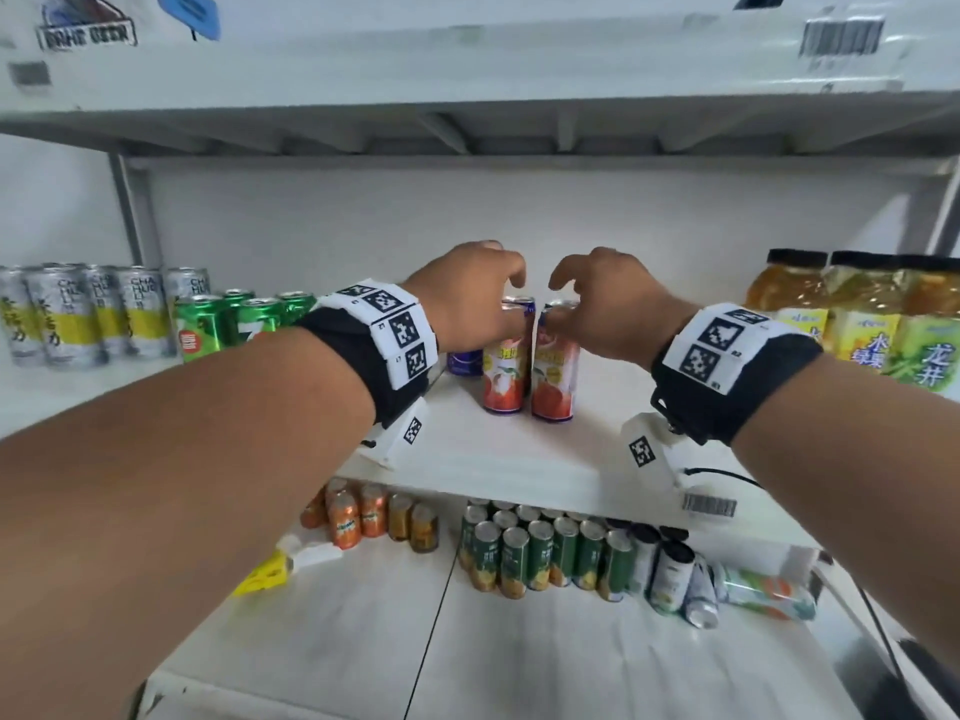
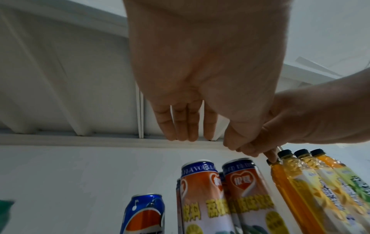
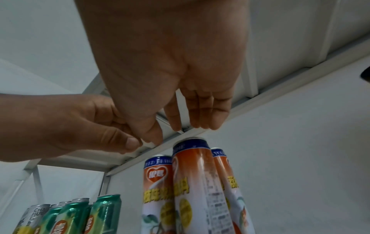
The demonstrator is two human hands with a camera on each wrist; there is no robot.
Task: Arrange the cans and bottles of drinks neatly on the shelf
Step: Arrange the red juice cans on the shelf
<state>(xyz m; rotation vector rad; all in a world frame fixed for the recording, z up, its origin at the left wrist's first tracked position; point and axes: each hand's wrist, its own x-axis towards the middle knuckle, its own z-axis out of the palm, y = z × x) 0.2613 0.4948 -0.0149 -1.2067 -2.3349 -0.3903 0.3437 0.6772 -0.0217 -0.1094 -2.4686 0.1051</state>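
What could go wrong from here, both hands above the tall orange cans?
Judging from the frames:
1. The tall orange cans stand slim and tightly packed; a nudge from the left hand or right hand could topple one into the others.
2. The blue cola can stands right beside them and could get knocked.
3. They stand near the shelf front edge; one could fall.

Both forearms reach forward side by side, each wrist wrapped in a black band with white marker tiles. The left hand [image 1: 470,293] and right hand [image 1: 605,304] hang palm-down, close together, fingers loosely extended downward, gripping nothing.
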